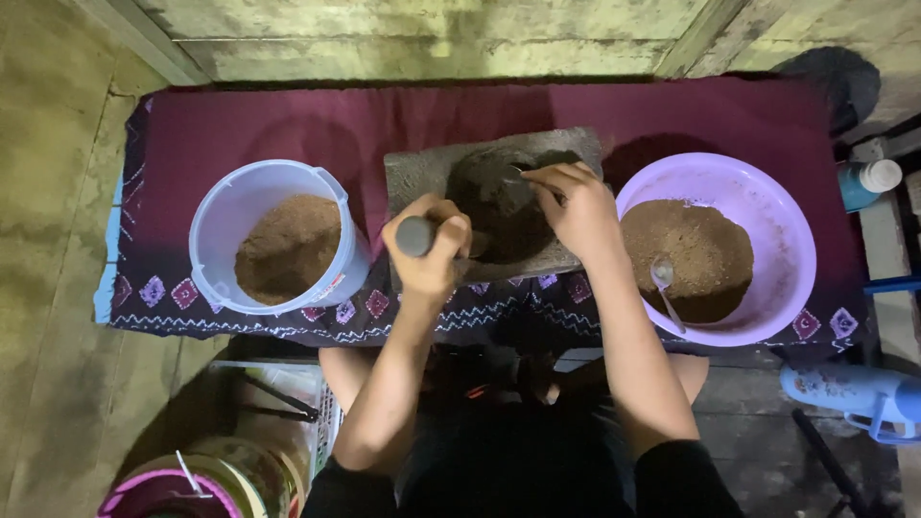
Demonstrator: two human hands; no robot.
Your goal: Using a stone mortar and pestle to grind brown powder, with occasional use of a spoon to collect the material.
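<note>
A grey stone grinding slab lies in the middle of a maroon patterned cloth, with dark brown paste on it. My left hand is shut on a grey stone pestle at the slab's near edge. My right hand rests on the slab's right side, fingers closed on what looks like a small metal spoon touching the paste.
A white plastic bucket of brown powder stands left of the slab. A lilac basin with brown powder and a metal spoon stands right. A blue jug and a bottle sit at the right edge.
</note>
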